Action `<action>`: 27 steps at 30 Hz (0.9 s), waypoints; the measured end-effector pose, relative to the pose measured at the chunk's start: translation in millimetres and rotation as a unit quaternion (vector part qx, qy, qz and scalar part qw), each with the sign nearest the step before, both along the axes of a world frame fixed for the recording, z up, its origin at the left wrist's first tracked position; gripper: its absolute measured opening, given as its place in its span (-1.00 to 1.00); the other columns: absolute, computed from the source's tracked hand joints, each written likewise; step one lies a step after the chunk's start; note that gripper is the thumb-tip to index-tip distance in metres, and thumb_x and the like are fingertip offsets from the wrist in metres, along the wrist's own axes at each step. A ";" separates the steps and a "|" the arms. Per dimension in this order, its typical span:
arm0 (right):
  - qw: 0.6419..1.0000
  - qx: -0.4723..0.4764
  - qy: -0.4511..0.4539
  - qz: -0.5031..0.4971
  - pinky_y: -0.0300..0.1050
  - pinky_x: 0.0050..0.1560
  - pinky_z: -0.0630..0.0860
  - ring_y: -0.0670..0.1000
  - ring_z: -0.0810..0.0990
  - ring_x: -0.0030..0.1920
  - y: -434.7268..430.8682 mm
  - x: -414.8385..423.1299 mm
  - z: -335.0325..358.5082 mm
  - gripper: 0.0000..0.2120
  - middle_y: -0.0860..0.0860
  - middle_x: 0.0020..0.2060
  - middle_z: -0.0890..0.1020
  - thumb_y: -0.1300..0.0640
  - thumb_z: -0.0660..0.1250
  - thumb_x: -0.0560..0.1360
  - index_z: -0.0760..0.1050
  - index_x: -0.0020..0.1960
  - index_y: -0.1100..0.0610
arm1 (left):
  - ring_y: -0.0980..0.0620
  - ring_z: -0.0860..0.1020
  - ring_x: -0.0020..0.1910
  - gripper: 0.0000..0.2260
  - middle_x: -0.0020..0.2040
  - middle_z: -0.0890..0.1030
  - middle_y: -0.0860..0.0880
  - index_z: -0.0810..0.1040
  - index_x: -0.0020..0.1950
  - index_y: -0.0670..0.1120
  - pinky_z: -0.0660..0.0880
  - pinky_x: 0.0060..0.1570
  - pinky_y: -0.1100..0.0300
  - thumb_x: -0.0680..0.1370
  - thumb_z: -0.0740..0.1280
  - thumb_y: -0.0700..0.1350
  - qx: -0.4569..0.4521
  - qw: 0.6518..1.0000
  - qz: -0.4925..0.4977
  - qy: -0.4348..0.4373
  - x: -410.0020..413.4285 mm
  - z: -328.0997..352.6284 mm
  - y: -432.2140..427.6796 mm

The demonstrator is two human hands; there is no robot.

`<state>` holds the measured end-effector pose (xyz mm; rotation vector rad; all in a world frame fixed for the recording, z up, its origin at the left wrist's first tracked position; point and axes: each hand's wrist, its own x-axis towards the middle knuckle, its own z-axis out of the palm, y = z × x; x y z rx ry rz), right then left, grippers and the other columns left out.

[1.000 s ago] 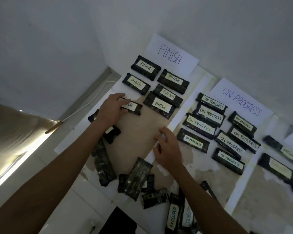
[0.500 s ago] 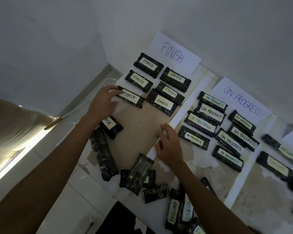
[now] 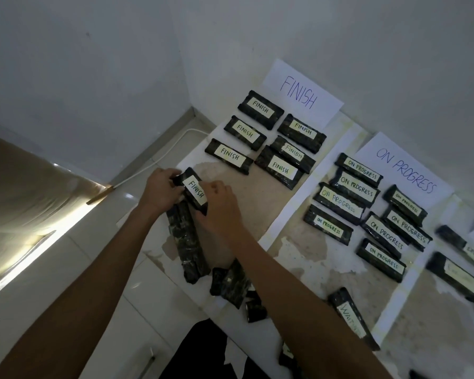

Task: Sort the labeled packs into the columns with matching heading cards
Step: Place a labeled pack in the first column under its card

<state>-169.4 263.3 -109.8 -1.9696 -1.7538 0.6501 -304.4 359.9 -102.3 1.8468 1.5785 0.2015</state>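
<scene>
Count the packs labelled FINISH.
7. Six FINISH packs lie by the FINISH card: three left, three right. The seventh is in the left hand and right hand. Face-down packs may hide more.

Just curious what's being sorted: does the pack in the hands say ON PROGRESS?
No, the pack held by the left hand and right hand reads FINISH.

Both bare forearms stretched forward from the lower edge, converging. The left hand curled its fingers round the far end of 1 pack; the right hand pinched its near end, knuckles up.
</scene>
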 end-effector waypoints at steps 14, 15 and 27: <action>0.987 -0.056 -0.120 -0.091 0.17 0.16 0.42 0.26 0.39 0.20 -44.2 96.6 2.3 -0.54 0.24 0.25 0.43 0.29 0.31 0.40 0.41 0.30 0.19 | -0.15 0.43 0.21 -0.56 0.27 0.43 -0.20 0.40 0.36 -0.15 0.33 0.26 0.05 0.47 0.32 -0.24 -0.004 0.992 -0.121 -0.029 54.7 5.6 -16.0; 0.986 -0.063 -0.121 -0.093 0.16 0.16 0.42 0.26 0.38 0.21 -43.4 103.9 3.5 -0.53 0.23 0.26 0.43 0.29 0.31 0.41 0.41 0.32 0.18 | -0.16 0.43 0.21 -0.56 0.27 0.43 -0.20 0.40 0.35 -0.15 0.33 0.27 0.03 0.47 0.32 -0.24 -0.005 0.992 -0.124 -0.028 58.5 5.4 -14.7; 0.985 -0.061 -0.150 -0.058 0.16 0.17 0.38 0.25 0.36 0.23 -43.0 98.2 20.5 -0.48 0.22 0.27 0.40 0.23 0.31 0.37 0.38 0.33 0.17 | -0.15 0.36 0.25 -0.62 0.26 0.41 -0.16 0.44 0.30 -0.09 0.31 0.25 0.02 0.49 0.31 -0.19 -0.005 0.996 -0.086 -0.015 43.3 20.7 -32.7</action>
